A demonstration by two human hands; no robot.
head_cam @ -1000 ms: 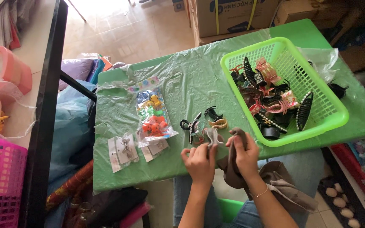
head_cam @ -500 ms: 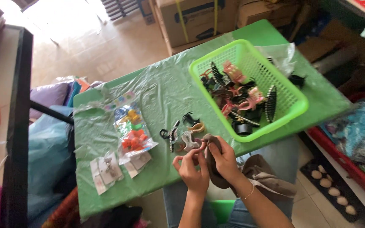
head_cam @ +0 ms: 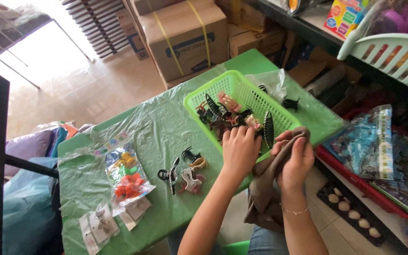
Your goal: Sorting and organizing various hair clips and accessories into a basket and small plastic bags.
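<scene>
Head cam, looking down. We see the L hand (head_cam: pixel 240 150) stretched fwd over the near edge of the basket (head_cam: pixel 234 87), back of hand up, wrist straight, forearm running diag. from bottom centre. Fingers point down into the clips (head_cam: pixel 223 113) in the basket; tips hidden among them, so we cannot tell if they grip one.

R hand (head_cam: pixel 294 163) sits just right of L, off the table edge, forearm coming up from bottom right w/ a thin bracelet (head_cam: pixel 294 212) at the wrist. Fingers curled closed around a brown cloth (head_cam: pixel 265 189); top of cloth bunched over the fingertips, rest hangs down toward the lap.

Basket: lime green, on far-right part of the green table (head_cam: pixel 175 108), holds mixed black, pink and brown clips; a long black clip (head_cam: pixel 268 129) stands near the R hand.

A small group of clips (head_cam: pixel 182 174) lies on the table left of the L forearm, apart from it. Further left: a bag of toys (head_cam: pixel 127 177) and small carded items (head_cam: pixel 99 223).
</scene>
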